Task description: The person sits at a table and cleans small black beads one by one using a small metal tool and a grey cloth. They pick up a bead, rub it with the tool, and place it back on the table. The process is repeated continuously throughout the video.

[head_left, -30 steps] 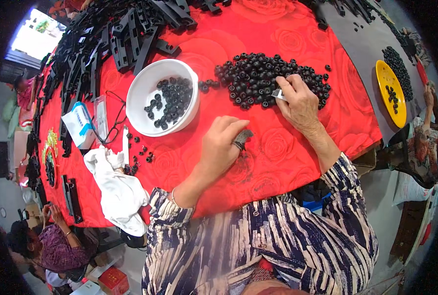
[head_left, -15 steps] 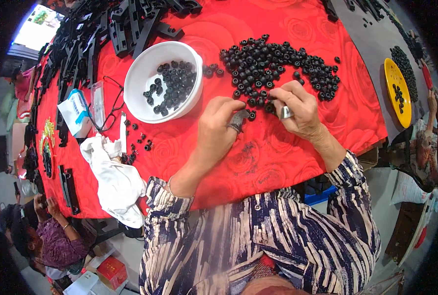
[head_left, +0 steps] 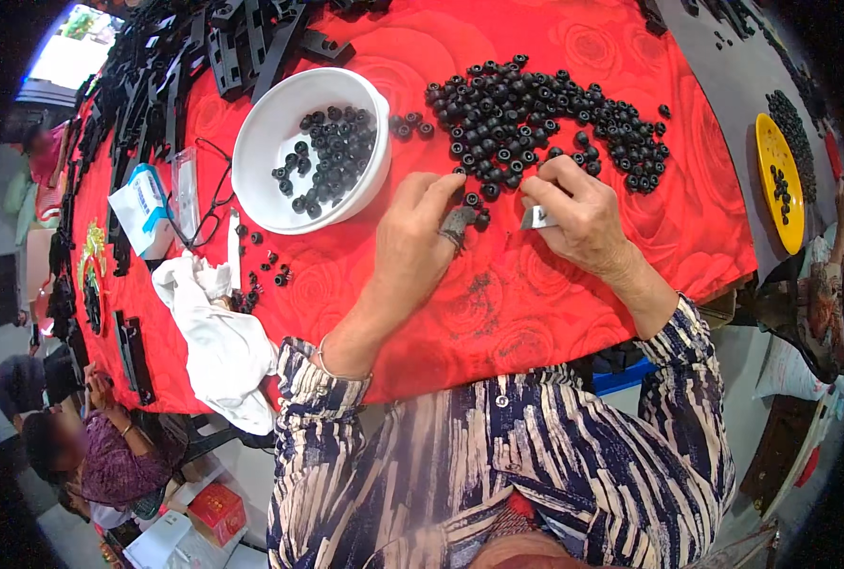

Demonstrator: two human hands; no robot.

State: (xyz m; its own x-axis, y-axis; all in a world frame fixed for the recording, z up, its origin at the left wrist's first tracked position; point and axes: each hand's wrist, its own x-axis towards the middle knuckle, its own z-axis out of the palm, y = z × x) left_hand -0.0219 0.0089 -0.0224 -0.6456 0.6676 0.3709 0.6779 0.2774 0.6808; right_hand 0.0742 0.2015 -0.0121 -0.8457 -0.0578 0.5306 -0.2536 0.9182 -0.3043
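In my right hand (head_left: 585,216), the fingers are closed on a small silvery metal blade (head_left: 538,218), its flat face showing below the fingertips. My left hand (head_left: 416,232) is curled at the near edge of a spread of small round black parts (head_left: 512,119), each with a hole. A grey wrap (head_left: 458,226) covers the left thumb. One black part (head_left: 481,219) is beside that thumb; what lies between thumb and forefinger is hard to make out. Left of the spread, a white bowl (head_left: 245,180) holds more of these parts.
Eyeglasses (head_left: 211,220), a blue-and-white packet (head_left: 141,211) and a white cloth (head_left: 218,341) lie left of the bowl. Long black pieces (head_left: 242,57) are heaped at the far left. A yellow plate (head_left: 768,152) stands right. Another person (head_left: 123,460) sits at lower left.
My hands have drawn slightly apart. The left forefinger has lifted away from the thumb, and the right hand has shifted a little to the right with the blade turned.
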